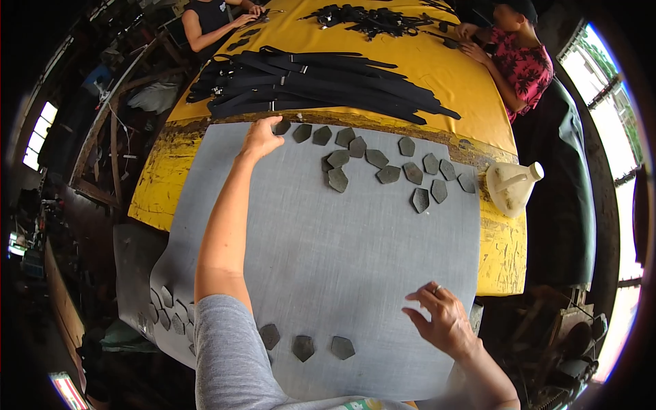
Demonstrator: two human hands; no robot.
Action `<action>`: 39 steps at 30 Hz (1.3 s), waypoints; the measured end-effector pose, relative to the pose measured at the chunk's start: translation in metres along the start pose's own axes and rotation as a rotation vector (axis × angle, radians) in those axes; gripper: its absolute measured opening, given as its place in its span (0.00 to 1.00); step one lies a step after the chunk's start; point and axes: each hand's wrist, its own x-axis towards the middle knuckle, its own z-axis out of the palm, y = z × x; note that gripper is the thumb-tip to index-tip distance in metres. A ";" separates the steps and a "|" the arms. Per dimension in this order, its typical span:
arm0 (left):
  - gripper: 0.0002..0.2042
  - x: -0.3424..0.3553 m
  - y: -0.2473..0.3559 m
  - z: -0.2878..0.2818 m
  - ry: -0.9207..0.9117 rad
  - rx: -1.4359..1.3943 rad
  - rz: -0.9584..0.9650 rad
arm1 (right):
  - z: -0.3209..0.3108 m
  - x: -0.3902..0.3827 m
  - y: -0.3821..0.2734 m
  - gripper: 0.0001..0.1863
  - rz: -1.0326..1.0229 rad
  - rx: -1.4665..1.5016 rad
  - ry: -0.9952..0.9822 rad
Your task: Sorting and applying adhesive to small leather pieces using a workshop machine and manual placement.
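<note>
My left hand (260,140) reaches to the far edge of a large grey sheet (355,260). Its thumb and fingertips close around a dark pentagonal piece (281,128) at the left end of a row of similar pieces. Beside it lies another dark pentagon (301,132), and several more are scattered rightward, some overlapping. My right hand (444,320) hovers above the sheet's near right part, its thumb and fingers apart with nothing between them; one finger wears a ring. Along the near edge sit pentagons (303,348), and others (179,321) are spread at the near left beyond my arm.
The sheet covers part of a yellow worktable (506,253). A whitish plastic jug (509,190) lies at the right. Black straps with metal buckles (307,80) are piled beyond the sheet. Across the table, one person (205,24) works at the left and another (519,61) at the right.
</note>
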 end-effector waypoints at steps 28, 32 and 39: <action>0.24 -0.088 0.114 0.055 -0.160 -0.024 -0.142 | 0.013 -0.024 0.022 0.09 -0.051 0.118 0.238; 0.22 -0.075 0.123 0.063 -0.190 -0.040 -0.144 | 0.003 -0.049 0.024 0.09 0.045 0.142 0.319; 0.21 -0.082 0.139 0.066 -0.196 -0.062 -0.115 | 0.009 -0.080 0.029 0.11 0.145 0.151 0.351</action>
